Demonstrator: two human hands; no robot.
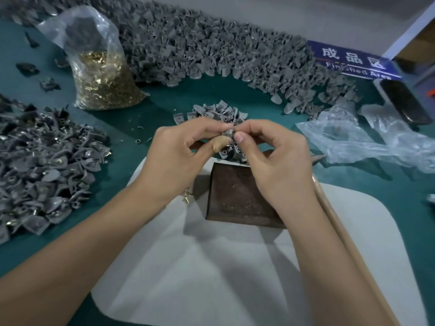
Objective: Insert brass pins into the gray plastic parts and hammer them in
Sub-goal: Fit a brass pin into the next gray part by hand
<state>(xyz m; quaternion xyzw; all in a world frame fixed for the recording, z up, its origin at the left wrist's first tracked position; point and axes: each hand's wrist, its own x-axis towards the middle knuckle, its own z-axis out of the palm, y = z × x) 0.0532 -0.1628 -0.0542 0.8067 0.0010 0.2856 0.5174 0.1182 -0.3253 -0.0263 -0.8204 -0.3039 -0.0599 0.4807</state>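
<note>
Pinching a gray part between thumb and fingers, the left hand holds it above the far edge of a dark block. The left thumb wears a tan wrap at its tip. The right hand meets the part from the other side, its thumb and forefinger pressed together at the part's edge; they seem to hold a pin there, but it is too small to make out.

The block stands on a pale mat, which lies on a green table. A wooden handle runs along the right forearm. Just beyond the hands sits a small heap of parts. A long bank of gray parts curves along the back of the table, and another pile with metal showing lies at the left. A clear bag of brass pins stands at the back left. Crumpled plastic lies at the right, near a blue sign.
</note>
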